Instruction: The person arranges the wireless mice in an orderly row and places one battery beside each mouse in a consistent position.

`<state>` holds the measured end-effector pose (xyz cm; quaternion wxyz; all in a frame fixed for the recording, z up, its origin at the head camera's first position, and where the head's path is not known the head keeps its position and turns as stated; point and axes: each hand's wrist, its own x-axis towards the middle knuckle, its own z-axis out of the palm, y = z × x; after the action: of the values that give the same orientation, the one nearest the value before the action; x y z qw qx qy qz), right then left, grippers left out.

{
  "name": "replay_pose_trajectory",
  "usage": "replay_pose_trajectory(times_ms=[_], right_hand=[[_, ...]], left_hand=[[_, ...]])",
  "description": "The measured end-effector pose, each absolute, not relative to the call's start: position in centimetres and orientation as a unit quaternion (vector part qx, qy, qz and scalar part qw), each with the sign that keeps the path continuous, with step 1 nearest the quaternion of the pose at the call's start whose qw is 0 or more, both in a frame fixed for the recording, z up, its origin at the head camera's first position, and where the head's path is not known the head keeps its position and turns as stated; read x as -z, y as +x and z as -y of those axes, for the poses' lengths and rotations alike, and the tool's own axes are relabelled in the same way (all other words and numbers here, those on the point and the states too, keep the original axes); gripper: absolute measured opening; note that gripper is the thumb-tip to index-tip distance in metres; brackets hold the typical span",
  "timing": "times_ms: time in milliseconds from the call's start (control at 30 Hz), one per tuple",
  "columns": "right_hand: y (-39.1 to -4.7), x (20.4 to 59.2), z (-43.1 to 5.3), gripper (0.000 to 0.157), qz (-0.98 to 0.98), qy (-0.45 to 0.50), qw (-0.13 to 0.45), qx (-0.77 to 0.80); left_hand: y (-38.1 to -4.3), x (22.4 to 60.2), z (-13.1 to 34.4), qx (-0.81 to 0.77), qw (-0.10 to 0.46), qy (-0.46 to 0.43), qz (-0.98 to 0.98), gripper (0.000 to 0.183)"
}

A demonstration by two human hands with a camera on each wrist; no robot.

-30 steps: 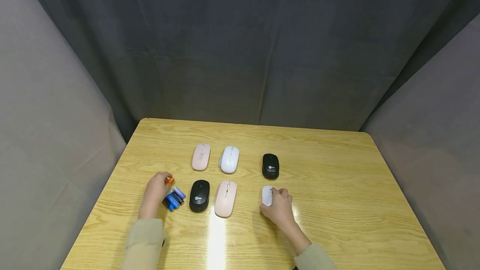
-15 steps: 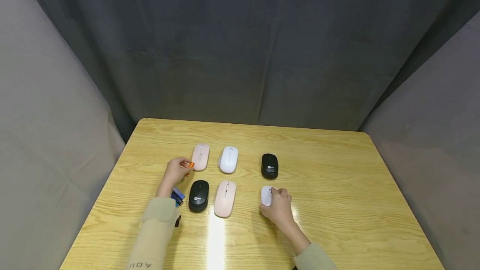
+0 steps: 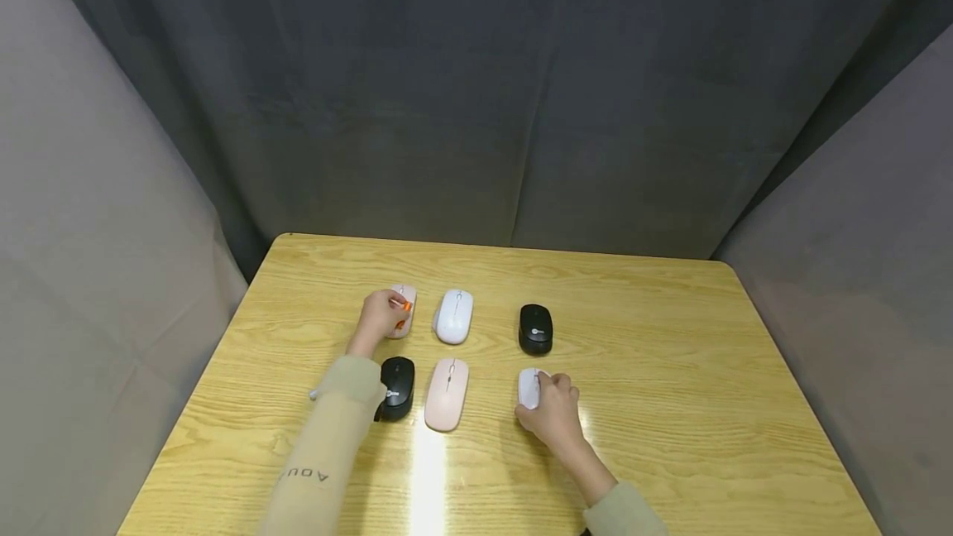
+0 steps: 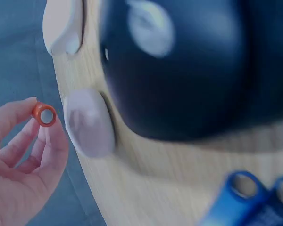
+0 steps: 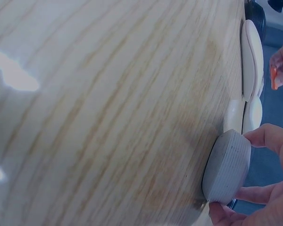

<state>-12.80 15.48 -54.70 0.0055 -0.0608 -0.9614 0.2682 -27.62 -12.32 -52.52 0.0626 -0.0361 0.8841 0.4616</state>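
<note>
Between thumb and fingertips my left hand [image 3: 383, 314] pinches an orange battery [image 4: 45, 115], its round metal end showing in the left wrist view. In the head view that hand is over the far-left pink mouse [image 3: 409, 294], covering part of it. A second orange patch [image 3: 399, 324] shows below the fingers; I cannot tell what it is. My right hand [image 3: 554, 412] grips a small white mouse [image 3: 529, 387] by its sides. The right wrist view shows thumb and fingers round its ribbed grey side [image 5: 226, 169]. Blue batteries [image 4: 233, 200] lie on the table, hidden in the head view.
Under the left forearm is a black mouse [image 3: 398, 379], with a pink mouse [image 3: 447, 395] to its right. Behind them lies a white mouse [image 3: 454, 317]. Another black mouse [image 3: 536, 329] sits beyond the right hand. Grey curtains [image 3: 476, 106] surround the wooden table [image 3: 670, 370].
My left hand has carried the orange battery from beside the blue batteries, away and to the right, over the far pink mouse. My right hand has stayed on the small white mouse.
</note>
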Motion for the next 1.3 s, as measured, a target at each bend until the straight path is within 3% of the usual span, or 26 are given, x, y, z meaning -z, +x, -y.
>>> replay_pose_trajectory(times_ms=[500,633,800,967,1300], right_hand=[[-12.7,54.6,-15.5,0.064,0.960,-0.056,0.016,-0.273],[-12.7,54.6,-15.5,0.065,0.962,-0.055,0.011,-0.269],[-12.7,54.6,-15.5,0.066,0.962,-0.053,0.009,-0.268],[-12.6,54.6,-15.5,0.065,0.962,-0.051,0.010,-0.266],[-12.6,54.8,-15.4,0.065,0.962,-0.047,0.008,-0.267]], left_hand=[[-29.0,52.2,8.9,-0.442,0.071,-0.069,-0.892,0.024],[-29.4,52.5,8.4,-0.361,0.055,-0.065,-0.929,0.002],[-29.8,53.2,7.8,-0.323,0.059,-0.054,-0.943,0.026],[-29.8,53.4,7.1,-0.289,0.053,-0.054,-0.954,0.010],[-29.4,54.1,6.2,-0.251,0.042,-0.048,-0.966,0.016]])
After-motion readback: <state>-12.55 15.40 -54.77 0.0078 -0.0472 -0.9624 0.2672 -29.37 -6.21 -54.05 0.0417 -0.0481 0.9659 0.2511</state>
